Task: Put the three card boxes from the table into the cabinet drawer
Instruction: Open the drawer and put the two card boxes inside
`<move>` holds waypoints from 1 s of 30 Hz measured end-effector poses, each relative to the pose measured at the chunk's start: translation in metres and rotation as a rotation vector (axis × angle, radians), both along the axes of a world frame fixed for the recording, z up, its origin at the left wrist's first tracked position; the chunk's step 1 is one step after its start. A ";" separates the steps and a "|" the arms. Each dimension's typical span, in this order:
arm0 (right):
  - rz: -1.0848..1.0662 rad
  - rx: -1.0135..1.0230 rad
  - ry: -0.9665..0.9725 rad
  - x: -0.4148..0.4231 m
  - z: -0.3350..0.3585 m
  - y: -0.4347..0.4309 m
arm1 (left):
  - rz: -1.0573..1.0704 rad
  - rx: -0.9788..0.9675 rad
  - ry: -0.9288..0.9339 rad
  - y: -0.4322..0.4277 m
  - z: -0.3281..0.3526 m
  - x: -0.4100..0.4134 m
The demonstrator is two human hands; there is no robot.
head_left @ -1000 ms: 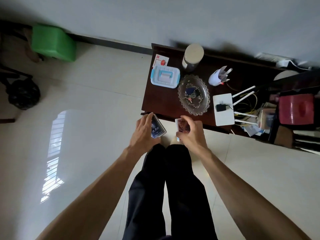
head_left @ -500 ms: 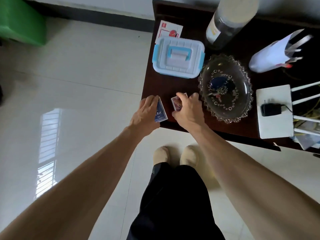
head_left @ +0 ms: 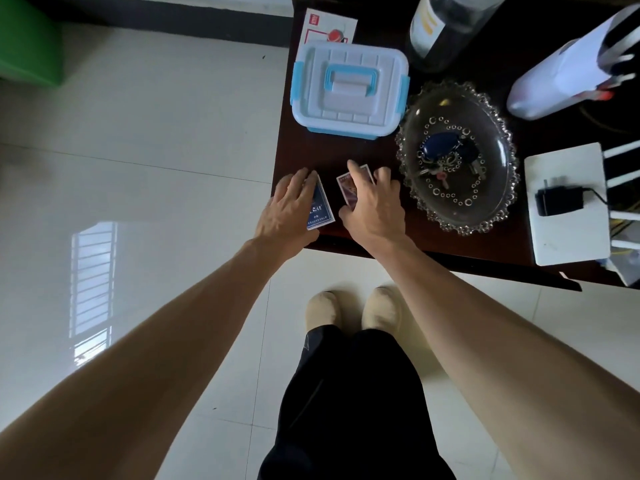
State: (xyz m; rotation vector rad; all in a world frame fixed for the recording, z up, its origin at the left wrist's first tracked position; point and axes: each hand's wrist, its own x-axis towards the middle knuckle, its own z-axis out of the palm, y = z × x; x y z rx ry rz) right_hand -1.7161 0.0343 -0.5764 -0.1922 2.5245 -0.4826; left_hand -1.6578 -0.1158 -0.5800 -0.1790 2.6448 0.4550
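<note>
A blue card box [head_left: 321, 207] lies flat on the dark wooden table [head_left: 363, 150] near its front left corner. My left hand [head_left: 287, 213] rests over it, fingers curled on its left edge. Just to the right lies a red-brown card box [head_left: 347, 188], gripped along its sides by my right hand [head_left: 375, 209], which hides most of it. A white and red card box [head_left: 329, 27] lies at the table's back left, partly behind a plastic case. No drawer is in view.
A white and blue plastic case [head_left: 349, 88] stands behind the hands. A glass dish [head_left: 457, 216] with keys sits right of my right hand. Further right are a white router [head_left: 568, 233], a dark jar [head_left: 446, 29] and a white holder [head_left: 571, 74]. My shoes [head_left: 353, 310] stand below the table's edge.
Both hands moved forward from in front of my legs over the table's front edge, carrying the two boxes. The boxes now lie down on the table top.
</note>
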 end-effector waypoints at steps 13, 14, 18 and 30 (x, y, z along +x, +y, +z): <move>-0.912 -0.144 -0.270 0.097 0.041 0.157 | 1.462 0.679 -0.337 0.093 0.046 0.068; -0.985 -0.137 -0.307 0.099 0.037 0.169 | 1.487 0.712 -0.345 0.098 0.042 0.068; -1.217 -0.218 -0.493 0.099 0.016 0.214 | 1.540 0.779 -0.405 0.121 0.019 0.061; -1.477 -0.364 -0.648 0.052 -0.035 0.264 | 1.652 0.752 -0.232 0.134 -0.039 0.028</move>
